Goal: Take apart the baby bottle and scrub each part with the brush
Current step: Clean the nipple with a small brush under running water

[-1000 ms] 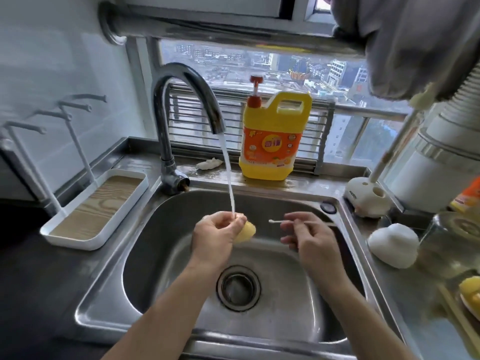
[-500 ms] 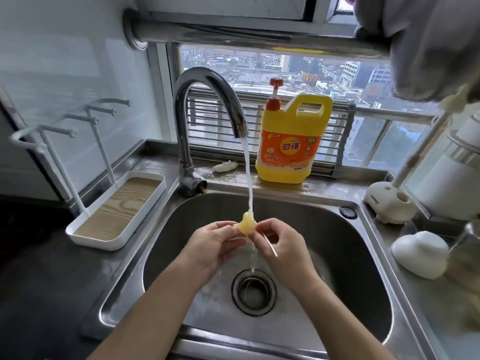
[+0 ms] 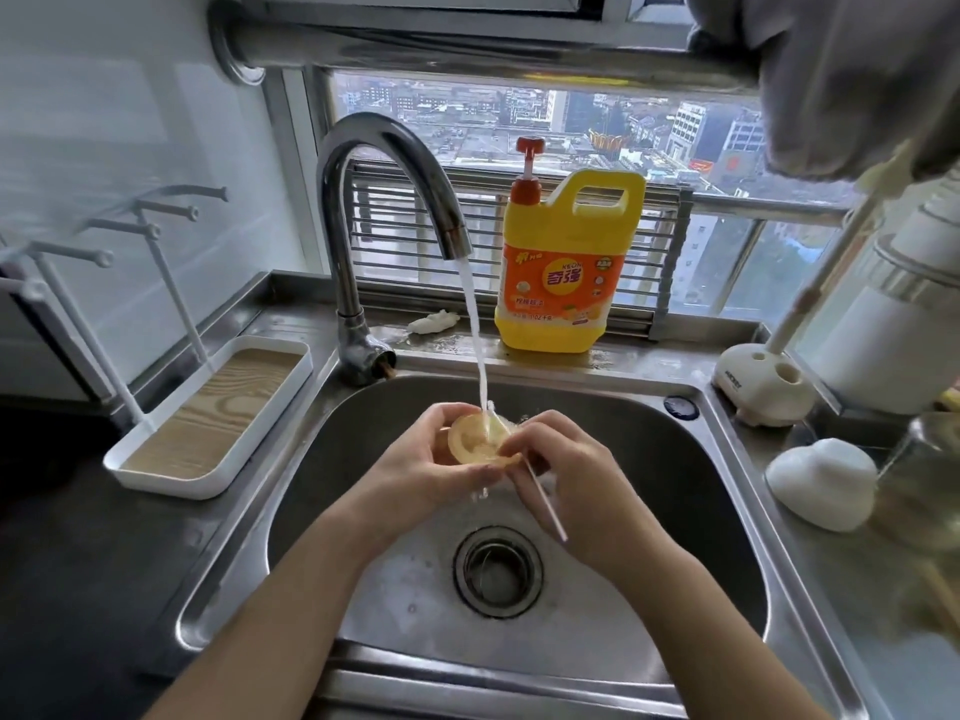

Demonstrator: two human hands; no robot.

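Note:
A yellowish silicone bottle nipple (image 3: 475, 438) is held over the steel sink (image 3: 691, 517) with its open base turned up under the running water. My left hand (image 3: 423, 462) grips it from the left. My right hand (image 3: 563, 472) pinches its right rim and also holds a thin white stick brush (image 3: 544, 504), whose handle points down and to the right. The brush tip is hidden between my fingers.
The faucet (image 3: 384, 200) runs at the back of the sink. A yellow detergent jug (image 3: 563, 272) stands on the ledge behind. A white drying rack tray (image 3: 218, 413) sits left. At the right are a white brush holder (image 3: 763, 387), a white dome-shaped part (image 3: 821, 483) and a glass vessel (image 3: 924, 475).
My hands came together under the stream. The nipple has turned so its open base faces up, and the thin brush swung from pointing left to angling down-right in my right hand.

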